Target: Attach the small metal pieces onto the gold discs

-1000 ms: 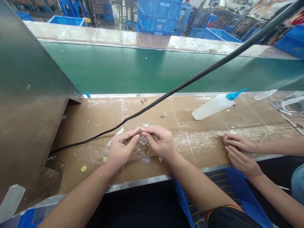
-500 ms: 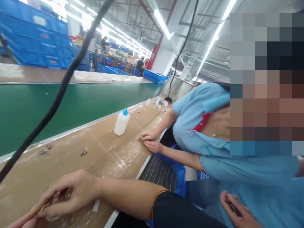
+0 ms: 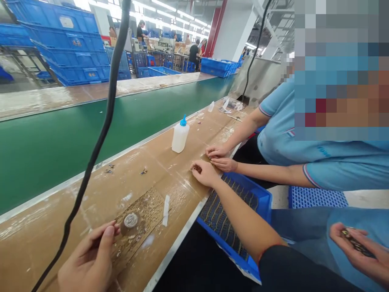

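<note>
Reaching out to your right, your right hand [image 3: 204,172] lies at the near edge of the cardboard-covered bench [image 3: 45,239], arm stretched long and almost straight from the black sleeve [image 3: 291,271] at the bottom of the view. Its fingers are curled loosely downward over a small dark cluster of parts [image 3: 197,167] on the cardboard; whether they actually pinch anything I cannot tell. Just beyond it, nearly touching, sit the two hands of a co-worker [image 3: 219,157] in a light blue shirt, also resting on the bench edge.

Your left hand [image 3: 88,259] stays low at the bottom left, palm down, fingers half bent and drawn together (thumb tip forward, close to the index finger). Its fingertips sit just beside a small round disc-shaped part [image 3: 130,221] that lies flat on the stained patch of cardboard; contact looks slight at most, and the hand closes on nothing that shows.

A strip of white tape [image 3: 165,210] lies right of the disc. Farther along stands a white squeeze bottle [image 3: 180,137] with a blue nozzle, upright near the green conveyor belt [image 3: 60,138]. A black cable [image 3: 103,125] hangs across the left of the view. Below the bench edge, a blue crate [image 3: 258,198] holds rows of small dark parts, and another hand [image 3: 355,247] at the lower right cups more of them.
</note>
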Demonstrator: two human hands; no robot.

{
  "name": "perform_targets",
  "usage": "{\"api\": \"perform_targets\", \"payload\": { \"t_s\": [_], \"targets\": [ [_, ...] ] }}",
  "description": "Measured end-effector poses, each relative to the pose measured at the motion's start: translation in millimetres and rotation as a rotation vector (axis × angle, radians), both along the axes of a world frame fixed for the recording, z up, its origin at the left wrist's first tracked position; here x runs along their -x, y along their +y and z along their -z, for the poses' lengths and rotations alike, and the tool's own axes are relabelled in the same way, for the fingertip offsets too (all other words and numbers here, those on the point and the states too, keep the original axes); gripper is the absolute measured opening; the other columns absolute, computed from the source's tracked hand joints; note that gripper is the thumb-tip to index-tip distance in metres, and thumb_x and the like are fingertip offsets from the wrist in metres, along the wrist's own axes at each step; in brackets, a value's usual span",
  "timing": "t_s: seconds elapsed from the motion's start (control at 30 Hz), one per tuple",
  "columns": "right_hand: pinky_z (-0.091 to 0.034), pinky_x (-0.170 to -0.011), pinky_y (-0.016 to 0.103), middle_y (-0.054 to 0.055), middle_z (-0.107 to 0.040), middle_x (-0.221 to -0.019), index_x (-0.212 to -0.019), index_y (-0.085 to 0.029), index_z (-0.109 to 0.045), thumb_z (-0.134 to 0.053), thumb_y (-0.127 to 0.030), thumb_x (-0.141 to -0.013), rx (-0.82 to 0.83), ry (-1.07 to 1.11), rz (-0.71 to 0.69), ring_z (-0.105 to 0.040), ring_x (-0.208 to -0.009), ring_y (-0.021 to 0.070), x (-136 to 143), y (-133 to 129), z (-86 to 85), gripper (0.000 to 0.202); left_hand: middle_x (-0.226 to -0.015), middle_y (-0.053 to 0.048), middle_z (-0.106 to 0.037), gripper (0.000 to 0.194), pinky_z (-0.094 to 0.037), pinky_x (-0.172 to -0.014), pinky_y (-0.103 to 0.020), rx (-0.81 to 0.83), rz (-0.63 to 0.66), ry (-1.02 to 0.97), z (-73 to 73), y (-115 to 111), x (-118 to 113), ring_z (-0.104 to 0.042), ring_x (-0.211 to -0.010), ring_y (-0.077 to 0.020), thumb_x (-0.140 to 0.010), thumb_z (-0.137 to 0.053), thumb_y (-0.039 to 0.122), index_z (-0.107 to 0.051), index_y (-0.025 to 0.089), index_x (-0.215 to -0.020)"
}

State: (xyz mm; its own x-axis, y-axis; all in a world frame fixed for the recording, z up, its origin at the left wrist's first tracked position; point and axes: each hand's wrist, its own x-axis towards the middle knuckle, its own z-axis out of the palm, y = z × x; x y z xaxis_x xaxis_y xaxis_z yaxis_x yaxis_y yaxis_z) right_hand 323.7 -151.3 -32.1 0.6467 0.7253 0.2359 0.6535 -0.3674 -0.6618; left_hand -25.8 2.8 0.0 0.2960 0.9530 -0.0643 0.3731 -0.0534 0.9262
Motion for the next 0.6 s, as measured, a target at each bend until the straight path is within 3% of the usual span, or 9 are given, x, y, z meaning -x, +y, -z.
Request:
{"api": "perform_targets", "payload": {
  "t_s": [0.07, 0.13, 0.2, 0.3, 0.4, 0.6],
  "targets": [
    [-0.046, -0.084, 0.029, 0.005, -0.064, -0.086, -0.085, -0.013, -0.069, -0.057, -0.005, -0.079, 0.018, -0.131, -0.065, -0.056, -0.085, 0.0167, -6.5, -4.1, 10.4, 0.016, -0.097, -0.007, -0.077, 0.058, -0.063, -0.092, -0.033, 0.040, -0.095, -0.015, -7.1, -4.6, -8.6, -0.075, -0.093, -0.0245, -0.068, -0.076, 0.067, -0.078, 0.018, -0.098],
    [-0.045, -0.090, 0.033, 0.006, -0.065, -0.092, -0.087, -0.015, -0.069, -0.054, -0.006, -0.081, 0.018, -0.219, -0.100, -0.056, -0.094, 0.0202, -6.6, -2.3, 18.7, 0.018, -0.091, -0.008, -0.077, 0.059, -0.063, -0.081, -0.023, 0.036, -0.127, -0.066, -8.3, -4.3, -13.8, -0.075, -0.084, -0.0202, -0.060, -0.078, 0.066, -0.079, 0.016, -0.092],
    [-0.045, -0.090, 0.035, 0.008, -0.064, -0.096, -0.096, -0.016, -0.070, -0.052, -0.009, -0.083, 0.023, -0.238, -0.093, -0.055, -0.096, 0.0220, -4.3, 0.1, 23.6, 0.024, -0.087, -0.008, -0.076, 0.056, -0.060, -0.073, -0.014, 0.039, -0.132, -0.101, -7.7, -2.2, -15.9, -0.073, -0.078, -0.0153, -0.056, -0.080, 0.060, -0.079, 0.015, -0.089],
    [-0.047, -0.091, 0.038, 0.009, -0.063, -0.097, -0.120, -0.016, -0.068, -0.050, -0.011, -0.082, -0.015, -0.241, -0.065, -0.055, -0.095, 0.0232, -1.9, -1.6, 26.5, 0.043, -0.081, -0.007, -0.075, 0.052, -0.058, -0.069, -0.011, 0.052, -0.140, -0.133, -10.2, -1.4, -17.5, -0.071, -0.072, -0.0126, -0.055, -0.080, 0.057, -0.078, 0.014, -0.084],
    [-0.050, -0.088, 0.037, 0.010, -0.063, -0.098, -0.127, -0.014, -0.065, -0.047, -0.013, -0.081, -0.145, -0.246, 0.035, -0.057, -0.092, 0.0221, -2.8, -8.7, 28.3, 0.049, -0.078, -0.007, -0.074, 0.049, -0.058, -0.068, -0.011, 0.013, -0.126, -0.144, -13.9, -2.8, -20.0, -0.071, -0.069, -0.0122, -0.057, -0.079, 0.055, -0.078, 0.013, -0.082],
    [-0.048, -0.064, 0.028, 0.008, -0.064, -0.092, -0.111, -0.015, -0.066, -0.049, -0.025, -0.091, -0.427, -0.175, 0.305, -0.058, -0.077, 0.0167, 9.5, -11.1, 25.9, 0.028, -0.078, -0.007, -0.074, 0.036, -0.059, -0.062, -0.017, -0.234, -0.041, -0.174, -2.7, 1.5, -21.3, -0.070, -0.063, -0.0136, -0.073, -0.076, 0.048, -0.078, 0.013, -0.084]
  ]
}}
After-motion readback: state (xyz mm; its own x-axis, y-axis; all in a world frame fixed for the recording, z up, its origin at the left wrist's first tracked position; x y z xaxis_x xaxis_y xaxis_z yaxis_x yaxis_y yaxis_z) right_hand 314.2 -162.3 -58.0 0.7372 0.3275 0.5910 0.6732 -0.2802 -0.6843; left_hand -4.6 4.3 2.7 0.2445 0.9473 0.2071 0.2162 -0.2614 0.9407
